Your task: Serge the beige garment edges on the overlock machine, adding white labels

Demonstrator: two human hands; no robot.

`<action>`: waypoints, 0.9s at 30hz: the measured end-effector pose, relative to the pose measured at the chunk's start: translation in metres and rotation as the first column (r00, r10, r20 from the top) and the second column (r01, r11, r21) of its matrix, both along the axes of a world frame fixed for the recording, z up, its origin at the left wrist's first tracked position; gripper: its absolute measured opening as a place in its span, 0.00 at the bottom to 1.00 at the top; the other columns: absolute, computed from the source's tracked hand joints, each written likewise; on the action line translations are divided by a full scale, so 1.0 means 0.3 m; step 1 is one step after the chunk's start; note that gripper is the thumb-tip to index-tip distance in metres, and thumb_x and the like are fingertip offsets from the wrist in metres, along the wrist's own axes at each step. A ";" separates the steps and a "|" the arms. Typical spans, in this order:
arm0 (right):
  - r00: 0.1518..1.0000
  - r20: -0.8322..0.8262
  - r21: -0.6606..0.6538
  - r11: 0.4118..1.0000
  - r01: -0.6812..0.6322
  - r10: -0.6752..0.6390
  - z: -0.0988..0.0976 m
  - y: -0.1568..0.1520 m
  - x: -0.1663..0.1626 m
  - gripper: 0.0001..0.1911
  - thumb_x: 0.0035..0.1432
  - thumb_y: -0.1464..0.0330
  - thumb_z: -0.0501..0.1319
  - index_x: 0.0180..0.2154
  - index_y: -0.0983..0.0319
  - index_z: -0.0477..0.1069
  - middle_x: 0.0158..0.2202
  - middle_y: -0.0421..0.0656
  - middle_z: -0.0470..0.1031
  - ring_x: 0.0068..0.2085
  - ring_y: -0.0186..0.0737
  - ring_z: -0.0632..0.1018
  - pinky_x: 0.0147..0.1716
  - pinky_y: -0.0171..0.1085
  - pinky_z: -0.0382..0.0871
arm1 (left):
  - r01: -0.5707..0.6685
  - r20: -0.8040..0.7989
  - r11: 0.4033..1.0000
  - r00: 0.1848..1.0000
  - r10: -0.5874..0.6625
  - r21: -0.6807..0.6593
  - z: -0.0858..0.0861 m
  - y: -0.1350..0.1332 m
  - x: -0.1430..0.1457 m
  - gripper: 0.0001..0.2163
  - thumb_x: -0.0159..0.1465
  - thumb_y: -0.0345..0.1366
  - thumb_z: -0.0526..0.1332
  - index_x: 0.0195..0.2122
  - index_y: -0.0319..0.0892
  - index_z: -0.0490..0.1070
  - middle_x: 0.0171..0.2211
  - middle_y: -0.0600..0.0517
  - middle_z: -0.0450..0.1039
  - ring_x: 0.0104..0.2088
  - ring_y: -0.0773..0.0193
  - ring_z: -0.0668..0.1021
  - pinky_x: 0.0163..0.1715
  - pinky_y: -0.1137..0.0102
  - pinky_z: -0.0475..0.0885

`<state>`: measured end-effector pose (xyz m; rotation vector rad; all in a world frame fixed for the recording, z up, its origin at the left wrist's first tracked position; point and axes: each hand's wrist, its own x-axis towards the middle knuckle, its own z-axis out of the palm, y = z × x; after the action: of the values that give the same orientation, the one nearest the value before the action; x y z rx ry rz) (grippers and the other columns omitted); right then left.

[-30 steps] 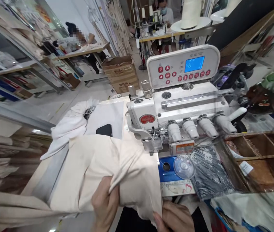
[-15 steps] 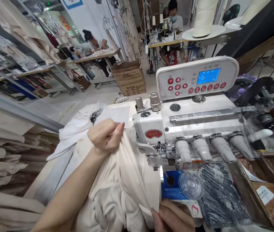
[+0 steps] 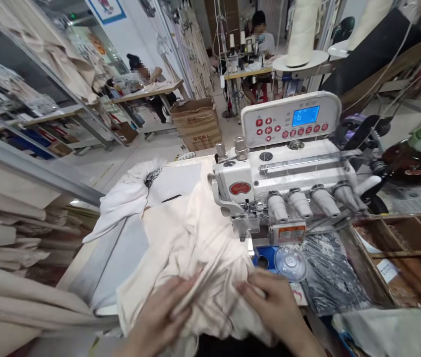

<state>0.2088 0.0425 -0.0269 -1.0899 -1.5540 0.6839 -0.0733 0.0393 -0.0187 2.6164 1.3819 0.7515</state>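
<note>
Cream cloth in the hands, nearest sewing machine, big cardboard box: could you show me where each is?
Cream cloth (image 3: 195, 248): head view, on its creased middle.
Nearest sewing machine (image 3: 292, 174): head view, on its white body.
Big cardboard box (image 3: 197, 128): head view, on its front side.

Brown cardboard box (image 3: 195, 124) — lettered side, compartmented tray (image 3: 407, 254), blue-framed picture (image 3: 106, 8)

Both hands (image 3: 167, 302) (image 3: 273, 300), blurred, seemingly pinch cream fabric (image 3: 191, 238).
</note>
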 end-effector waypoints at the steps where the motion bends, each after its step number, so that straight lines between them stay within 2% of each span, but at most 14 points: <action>1: 1.000 -0.011 -0.016 1.000 -0.024 0.024 -0.002 0.009 -0.011 0.26 0.65 0.67 0.63 0.16 0.59 0.59 0.16 0.33 0.58 0.18 0.31 0.66 0.18 0.29 0.62 | -0.001 -0.006 0.997 1.000 0.002 0.076 0.020 0.007 -0.048 0.23 0.70 0.32 0.58 0.66 0.54 0.67 0.42 0.50 0.81 0.37 0.62 0.83 0.35 0.73 0.80; 2: 0.999 -0.026 -0.023 0.999 -0.029 0.028 -0.003 0.012 -0.025 0.27 0.66 0.68 0.62 0.16 0.59 0.56 0.16 0.32 0.55 0.18 0.31 0.65 0.17 0.29 0.60 | -0.067 0.018 0.978 0.998 0.065 0.198 0.052 0.034 -0.081 0.22 0.69 0.31 0.59 0.63 0.55 0.70 0.42 0.50 0.80 0.38 0.63 0.83 0.37 0.72 0.80; 4: 0.995 -0.083 0.000 0.999 0.053 -0.052 -0.008 0.001 -0.062 0.28 0.66 0.68 0.62 0.16 0.60 0.54 0.17 0.32 0.52 0.18 0.30 0.62 0.16 0.29 0.56 | -0.275 0.138 0.843 0.962 0.237 0.462 0.127 0.114 -0.088 0.22 0.67 0.31 0.64 0.61 0.55 0.73 0.48 0.49 0.79 0.43 0.59 0.82 0.45 0.67 0.80; 6: 0.975 -0.161 0.031 0.986 0.162 -0.155 -0.019 -0.028 -0.100 0.27 0.65 0.68 0.64 0.15 0.61 0.59 0.19 0.34 0.60 0.18 0.29 0.63 0.17 0.30 0.57 | -0.323 0.208 0.748 0.946 0.247 0.580 0.182 0.179 -0.007 0.22 0.64 0.28 0.66 0.59 0.53 0.76 0.53 0.47 0.77 0.50 0.55 0.80 0.54 0.62 0.77; 8: 0.954 -0.230 0.039 0.978 0.206 -0.192 -0.039 -0.058 -0.122 0.19 0.65 0.69 0.64 0.20 0.62 0.71 0.30 0.41 0.76 0.22 0.30 0.71 0.22 0.29 0.64 | -0.141 0.143 0.803 0.987 0.071 0.578 0.191 0.196 0.129 0.20 0.64 0.24 0.65 0.55 0.49 0.78 0.51 0.47 0.78 0.54 0.55 0.79 0.61 0.57 0.73; 10: 0.949 -0.263 0.024 0.982 0.187 -0.175 -0.064 -0.079 -0.126 0.14 0.65 0.69 0.63 0.26 0.62 0.77 0.37 0.45 0.80 0.27 0.33 0.77 0.27 0.30 0.69 | 0.053 0.107 0.852 0.986 -0.127 0.522 0.166 0.174 0.263 0.16 0.64 0.23 0.64 0.51 0.44 0.78 0.45 0.48 0.81 0.50 0.58 0.81 0.61 0.56 0.73; 11: 0.943 -0.287 -0.018 0.985 0.174 -0.172 -0.076 -0.086 -0.122 0.14 0.66 0.68 0.63 0.26 0.62 0.77 0.33 0.43 0.79 0.26 0.33 0.75 0.26 0.30 0.68 | 0.093 0.130 0.869 0.976 -0.177 0.487 0.149 0.157 0.315 0.14 0.64 0.23 0.65 0.49 0.42 0.77 0.43 0.48 0.82 0.47 0.59 0.82 0.58 0.58 0.75; 13: 0.910 -0.367 -0.189 0.973 0.129 -0.192 -0.096 -0.095 -0.112 0.22 0.66 0.62 0.64 0.20 0.62 0.69 0.20 0.36 0.65 0.21 0.31 0.66 0.20 0.30 0.60 | 0.094 0.209 0.904 0.958 -0.196 0.418 0.123 0.132 0.380 0.13 0.64 0.23 0.66 0.48 0.41 0.77 0.39 0.48 0.82 0.41 0.61 0.82 0.47 0.64 0.79; 16: 0.832 -0.491 -0.477 0.879 -0.010 -0.257 -0.107 -0.088 -0.105 0.31 0.62 0.51 0.66 0.17 0.60 0.57 0.18 0.33 0.50 0.21 0.30 0.53 0.18 0.33 0.50 | 0.121 0.246 0.927 0.945 -0.217 0.355 0.122 0.135 0.403 0.16 0.63 0.22 0.64 0.51 0.42 0.75 0.39 0.47 0.82 0.39 0.61 0.81 0.39 0.66 0.79; 18: 0.814 -0.504 -0.514 0.858 -0.014 -0.288 -0.098 -0.063 -0.103 0.33 0.60 0.47 0.66 0.17 0.60 0.55 0.19 0.34 0.49 0.22 0.30 0.51 0.18 0.33 0.50 | 0.153 0.213 0.925 0.948 -0.237 0.348 0.135 0.161 0.399 0.18 0.63 0.21 0.63 0.54 0.41 0.75 0.41 0.46 0.82 0.40 0.60 0.81 0.39 0.65 0.79; 21: 0.850 -0.430 -0.401 0.908 0.120 -0.303 -0.068 -0.021 -0.088 0.34 0.61 0.48 0.65 0.16 0.60 0.56 0.17 0.34 0.51 0.20 0.30 0.53 0.16 0.33 0.52 | 0.199 0.180 0.921 0.946 -0.270 0.335 0.141 0.207 0.375 0.15 0.65 0.24 0.63 0.52 0.41 0.76 0.40 0.46 0.82 0.39 0.61 0.80 0.41 0.65 0.79; 23: 0.913 -0.313 -0.247 0.951 0.188 -0.262 -0.044 -0.015 -0.067 0.30 0.66 0.53 0.63 0.16 0.60 0.61 0.16 0.35 0.57 0.18 0.31 0.58 0.16 0.32 0.57 | 0.210 0.206 0.928 0.937 -0.281 0.309 0.123 0.226 0.336 0.14 0.65 0.25 0.63 0.50 0.45 0.77 0.40 0.48 0.82 0.42 0.60 0.82 0.52 0.61 0.77; 25: 0.963 -0.187 -0.121 0.978 0.172 -0.192 -0.018 -0.034 -0.046 0.24 0.69 0.62 0.61 0.20 0.60 0.69 0.19 0.37 0.65 0.19 0.32 0.65 0.19 0.32 0.63 | 0.119 0.233 0.962 0.956 -0.178 0.247 0.096 0.241 0.281 0.14 0.67 0.29 0.63 0.52 0.49 0.77 0.48 0.49 0.82 0.56 0.54 0.79 0.64 0.52 0.67; 27: 0.986 -0.108 -0.063 0.991 0.118 -0.125 0.007 -0.056 -0.035 0.18 0.68 0.69 0.61 0.24 0.60 0.73 0.21 0.38 0.69 0.20 0.33 0.69 0.21 0.31 0.65 | -0.061 0.228 0.992 0.973 0.035 0.109 0.075 0.267 0.229 0.15 0.70 0.36 0.60 0.57 0.52 0.76 0.59 0.47 0.76 0.66 0.49 0.71 0.67 0.48 0.64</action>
<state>0.1983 0.0258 -0.0249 -1.1591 -1.3681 0.6974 -0.0045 0.1195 0.0038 2.4903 1.3786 1.1278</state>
